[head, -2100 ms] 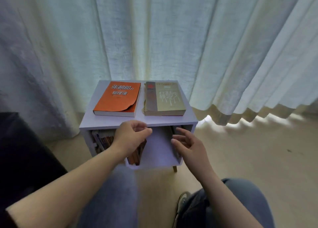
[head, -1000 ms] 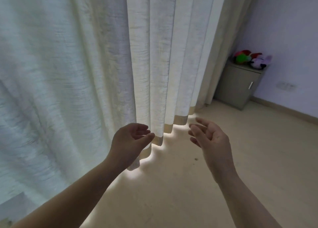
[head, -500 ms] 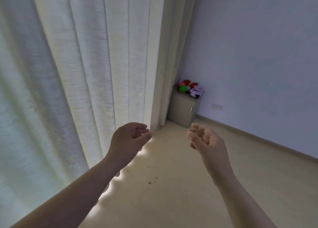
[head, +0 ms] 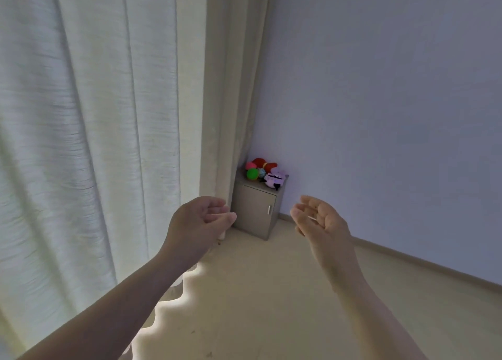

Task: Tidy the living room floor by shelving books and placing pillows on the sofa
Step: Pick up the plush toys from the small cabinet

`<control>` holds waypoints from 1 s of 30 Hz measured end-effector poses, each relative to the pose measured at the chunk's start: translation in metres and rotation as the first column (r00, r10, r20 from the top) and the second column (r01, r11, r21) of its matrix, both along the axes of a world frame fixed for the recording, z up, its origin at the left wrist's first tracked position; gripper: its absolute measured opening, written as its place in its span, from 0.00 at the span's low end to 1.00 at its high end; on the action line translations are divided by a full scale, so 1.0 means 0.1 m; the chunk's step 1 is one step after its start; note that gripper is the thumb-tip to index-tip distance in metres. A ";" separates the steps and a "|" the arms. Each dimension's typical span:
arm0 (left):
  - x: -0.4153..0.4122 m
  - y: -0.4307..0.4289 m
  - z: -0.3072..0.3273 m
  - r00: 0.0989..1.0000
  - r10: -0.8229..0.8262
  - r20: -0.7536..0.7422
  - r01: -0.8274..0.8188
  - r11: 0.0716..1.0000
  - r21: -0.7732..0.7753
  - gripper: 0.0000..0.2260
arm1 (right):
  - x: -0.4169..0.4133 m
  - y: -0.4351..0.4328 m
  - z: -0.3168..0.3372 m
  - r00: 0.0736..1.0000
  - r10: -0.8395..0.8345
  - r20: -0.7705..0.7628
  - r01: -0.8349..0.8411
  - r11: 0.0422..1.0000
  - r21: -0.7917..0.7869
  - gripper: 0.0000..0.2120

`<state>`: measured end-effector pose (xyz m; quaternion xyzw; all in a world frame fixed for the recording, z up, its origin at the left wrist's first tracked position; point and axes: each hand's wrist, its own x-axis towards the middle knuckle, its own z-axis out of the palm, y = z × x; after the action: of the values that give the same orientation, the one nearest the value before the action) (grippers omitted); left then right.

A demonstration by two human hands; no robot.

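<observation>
One pale curtain (head: 95,142) fills the left half of the frame and hangs in long folds to the floor (head: 271,291). My left hand (head: 198,221) floats just right of it at lower centre, fingers loosely curled around nothing. I judge I carry it ready like this because I am between pick-ups, looking for the next thing to tidy. At the middle of the frame stands one small cabinet (head: 256,210), tucked between curtain and wall. A heap of soft toys (head: 264,172) sits on its top; I count about four, though they overlap too much to be sure. My right hand (head: 320,221), right of centre, is relaxed and empty too, palm turned towards the other, so both of my two hands are free. One bare wall (head: 380,88) fills the right side. No books, pillows or sofa show anywhere here, so they must lie outside this view.
</observation>
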<state>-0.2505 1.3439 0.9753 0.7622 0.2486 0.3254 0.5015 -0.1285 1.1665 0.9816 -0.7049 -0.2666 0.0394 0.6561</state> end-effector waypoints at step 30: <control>6.33 2.02 -0.16 0.989 -0.117 -0.085 0.115 0.993 -0.031 0.16 | 6.24 1.64 -0.04 0.997 -0.075 0.005 0.075 0.993 -0.093 0.11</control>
<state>0.3830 1.5459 0.9593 0.7821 0.2295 0.2590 0.5182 0.4957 1.3302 0.9776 -0.7442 -0.2385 0.0264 0.6234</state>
